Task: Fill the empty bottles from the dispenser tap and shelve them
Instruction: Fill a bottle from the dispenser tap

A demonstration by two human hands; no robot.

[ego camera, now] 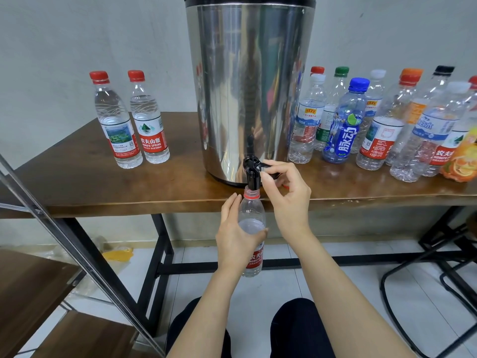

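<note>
Bottle [251, 223] held under tap [251, 177], mouth at spout.
Left hand [233, 241] grips the bottle body, below the table [77, 182] edge; right hand [287, 195] pinches the black lever [269, 167] at the base of the steel dispenser [247, 86].

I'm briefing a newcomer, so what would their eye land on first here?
The tall steel dispenser dominates the middle of the table. At its tap, the left hand grips a bottle under the spout while the right hand pinches the lever. A crowd of mixed bottles stands to its right, and two red-capped ones to its left.
</note>
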